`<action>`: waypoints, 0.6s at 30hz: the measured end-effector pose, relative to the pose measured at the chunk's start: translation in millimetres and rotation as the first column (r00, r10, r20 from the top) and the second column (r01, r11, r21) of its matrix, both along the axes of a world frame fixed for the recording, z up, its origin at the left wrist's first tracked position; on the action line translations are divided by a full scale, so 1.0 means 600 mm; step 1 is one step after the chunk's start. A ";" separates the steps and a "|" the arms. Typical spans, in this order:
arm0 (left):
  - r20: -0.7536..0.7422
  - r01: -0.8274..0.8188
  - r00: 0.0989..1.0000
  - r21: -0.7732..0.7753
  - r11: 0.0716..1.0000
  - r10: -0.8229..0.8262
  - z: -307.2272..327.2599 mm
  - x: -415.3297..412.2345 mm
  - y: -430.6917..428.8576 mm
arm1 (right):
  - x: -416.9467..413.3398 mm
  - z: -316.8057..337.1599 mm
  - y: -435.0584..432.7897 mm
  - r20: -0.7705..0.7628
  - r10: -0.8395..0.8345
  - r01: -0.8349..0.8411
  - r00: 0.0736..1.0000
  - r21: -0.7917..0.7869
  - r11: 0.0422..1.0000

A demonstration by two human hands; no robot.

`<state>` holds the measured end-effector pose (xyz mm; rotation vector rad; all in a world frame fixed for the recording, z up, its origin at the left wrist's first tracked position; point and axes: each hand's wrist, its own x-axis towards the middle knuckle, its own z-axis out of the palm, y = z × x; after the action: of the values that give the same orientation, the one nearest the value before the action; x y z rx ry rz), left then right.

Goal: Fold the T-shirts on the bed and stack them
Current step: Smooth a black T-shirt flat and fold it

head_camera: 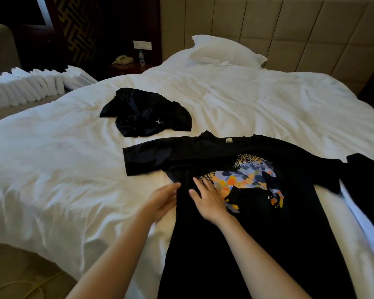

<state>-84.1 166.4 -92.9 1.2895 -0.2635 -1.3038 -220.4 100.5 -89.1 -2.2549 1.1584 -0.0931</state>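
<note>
Two bare forearms reach over one black printed T-shirt [268, 234], soft cloth with a colourful horse, spread flat on the wrinkled white bed [52, 169]. The right hand [209, 199] lies flat on it, fingers straight. The left hand [164, 199], also slack, touches its side edge and grips nothing. One crumpled black T-shirt [147, 113] lies behind, and one more dark garment [367, 190] at the right.

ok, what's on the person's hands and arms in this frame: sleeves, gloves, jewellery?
Nothing worn shows. The left hand and right hand are bare: no gloves, rings or watch visible. The left forearm and right forearm are uncovered to the frame's bottom edge; no sleeve in view.
</note>
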 end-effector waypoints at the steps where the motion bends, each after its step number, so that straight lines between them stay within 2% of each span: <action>1: 0.045 0.051 0.998 0.033 0.998 -0.053 0.000 -0.014 0.009 | -0.006 -0.001 0.007 0.001 0.000 0.000 1.000 0.009 1.000; 3: 0.118 0.007 0.993 0.071 0.997 -0.015 0.001 -0.035 0.019 | -0.022 -0.002 0.019 -0.003 0.005 -0.005 1.000 0.023 1.000; 5: 0.181 -0.119 0.978 0.067 0.991 0.106 -0.003 -0.038 0.026 | -0.045 -0.003 0.031 -0.050 0.043 -0.042 0.998 0.004 0.999; 8: 0.360 -0.285 0.903 0.088 0.954 0.237 -0.009 -0.012 0.034 | -0.085 -0.002 0.046 -0.145 0.127 -0.131 0.981 -0.022 0.991; 10: 0.441 -0.305 0.867 0.106 0.946 0.230 -0.004 -0.004 0.044 | -0.101 -0.002 0.052 -0.155 0.136 -0.142 0.979 -0.026 0.990; 11: 0.442 -0.278 0.875 0.126 0.952 0.197 0.000 -0.010 0.050 | -0.107 -0.001 0.057 -0.148 0.135 -0.139 0.980 -0.022 0.990; 15: 0.281 -0.067 0.960 0.205 0.976 0.006 0.006 -0.045 0.085 | -0.122 0.004 0.074 -0.111 0.107 -0.108 0.988 -0.007 0.994; 18: 0.084 0.014 0.996 0.152 0.988 -0.027 -0.009 -0.056 0.123 | -0.133 -0.003 0.098 -0.106 0.087 -0.086 0.991 0.016 0.996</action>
<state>-117.5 240.5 -98.1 1.4765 -0.2419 -1.3072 -300.5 159.0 -91.0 -2.3205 1.1107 0.0692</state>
